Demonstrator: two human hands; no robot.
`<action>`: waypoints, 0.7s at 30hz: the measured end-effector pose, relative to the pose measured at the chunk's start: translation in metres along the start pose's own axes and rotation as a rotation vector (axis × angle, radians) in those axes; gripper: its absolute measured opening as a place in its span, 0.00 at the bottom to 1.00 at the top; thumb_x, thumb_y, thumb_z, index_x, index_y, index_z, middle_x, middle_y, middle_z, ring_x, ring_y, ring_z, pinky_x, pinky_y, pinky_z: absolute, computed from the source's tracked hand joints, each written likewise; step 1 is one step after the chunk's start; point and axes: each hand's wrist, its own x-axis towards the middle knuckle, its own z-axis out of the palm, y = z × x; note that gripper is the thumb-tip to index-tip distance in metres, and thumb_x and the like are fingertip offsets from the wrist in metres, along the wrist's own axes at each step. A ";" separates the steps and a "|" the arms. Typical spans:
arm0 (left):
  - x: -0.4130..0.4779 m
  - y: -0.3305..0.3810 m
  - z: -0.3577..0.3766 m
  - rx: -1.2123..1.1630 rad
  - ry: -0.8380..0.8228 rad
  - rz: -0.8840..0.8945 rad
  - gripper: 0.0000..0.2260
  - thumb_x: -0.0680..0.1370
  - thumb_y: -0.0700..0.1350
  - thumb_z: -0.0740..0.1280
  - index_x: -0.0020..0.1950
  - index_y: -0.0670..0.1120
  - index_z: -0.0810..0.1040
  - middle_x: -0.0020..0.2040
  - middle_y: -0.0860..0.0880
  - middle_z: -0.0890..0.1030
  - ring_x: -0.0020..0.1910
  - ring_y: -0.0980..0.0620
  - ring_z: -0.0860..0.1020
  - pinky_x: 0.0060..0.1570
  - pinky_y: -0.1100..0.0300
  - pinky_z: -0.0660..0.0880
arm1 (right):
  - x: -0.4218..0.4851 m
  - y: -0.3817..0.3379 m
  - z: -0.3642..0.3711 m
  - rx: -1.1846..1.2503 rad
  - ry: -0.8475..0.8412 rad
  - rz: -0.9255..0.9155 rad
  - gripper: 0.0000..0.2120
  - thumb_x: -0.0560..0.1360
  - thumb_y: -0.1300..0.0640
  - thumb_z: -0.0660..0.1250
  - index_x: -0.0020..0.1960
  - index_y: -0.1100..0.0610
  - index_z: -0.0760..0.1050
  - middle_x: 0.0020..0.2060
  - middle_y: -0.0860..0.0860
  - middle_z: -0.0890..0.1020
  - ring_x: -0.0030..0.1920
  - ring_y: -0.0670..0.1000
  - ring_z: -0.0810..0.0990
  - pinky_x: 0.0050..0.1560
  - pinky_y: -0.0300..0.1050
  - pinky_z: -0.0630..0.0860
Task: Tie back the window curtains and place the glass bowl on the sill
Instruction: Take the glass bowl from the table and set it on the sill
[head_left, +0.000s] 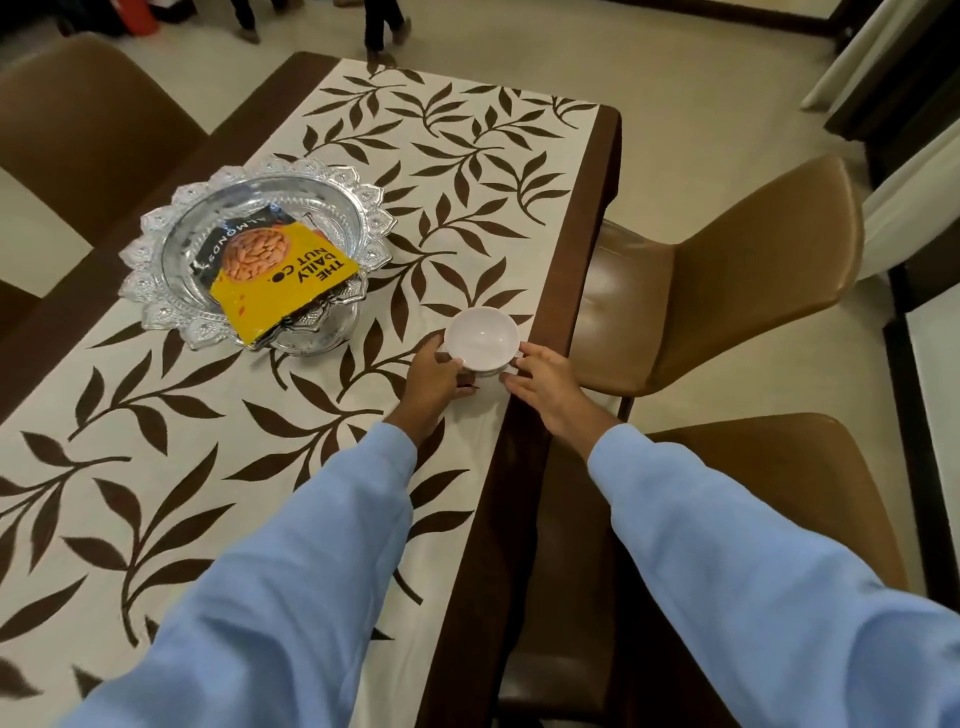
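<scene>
The small white bowl (483, 335) sits near the right-hand edge of the desk (563, 270), upright and empty, and I read this as the pick-up for the sill step. I judge it to be the bowl meant, though from here it looks opaque rather than clear. My left hand (434, 376) cups its left side, thumb by the rim and fingers (462, 389) curled in under the base. My right hand (545, 379) mirrors that on the other side, its fingers (511, 383) reaching in low, so the bowl is pinched between both hands. I cannot tell whether it has left the leaf-patterned tablecloth (467, 156) yet. The next move calls for a level lift clear of the desk edge and of the brown chair (727, 291) just beside it. Well apart on the left, an ornate glass dish (156, 218) holds a yellow almond packet (285, 275).
</scene>
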 end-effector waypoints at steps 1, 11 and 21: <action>-0.001 0.000 0.000 0.004 0.000 0.002 0.22 0.77 0.38 0.66 0.71 0.47 0.67 0.59 0.43 0.77 0.51 0.45 0.81 0.34 0.63 0.79 | 0.000 0.000 0.001 -0.013 0.003 -0.004 0.19 0.82 0.65 0.58 0.72 0.58 0.68 0.53 0.54 0.79 0.55 0.57 0.83 0.56 0.46 0.80; -0.020 -0.012 0.006 -0.003 0.036 -0.105 0.23 0.78 0.37 0.64 0.73 0.40 0.64 0.51 0.39 0.81 0.42 0.43 0.84 0.43 0.51 0.82 | -0.006 0.014 0.003 -0.072 -0.002 -0.011 0.23 0.81 0.64 0.60 0.75 0.58 0.65 0.55 0.55 0.79 0.54 0.56 0.83 0.58 0.47 0.80; -0.075 -0.002 0.063 0.188 -0.198 0.071 0.09 0.80 0.41 0.61 0.55 0.41 0.79 0.44 0.42 0.84 0.37 0.51 0.82 0.39 0.58 0.80 | -0.049 0.018 -0.045 -0.013 0.060 -0.070 0.17 0.80 0.64 0.61 0.69 0.58 0.71 0.51 0.56 0.81 0.52 0.55 0.83 0.56 0.50 0.81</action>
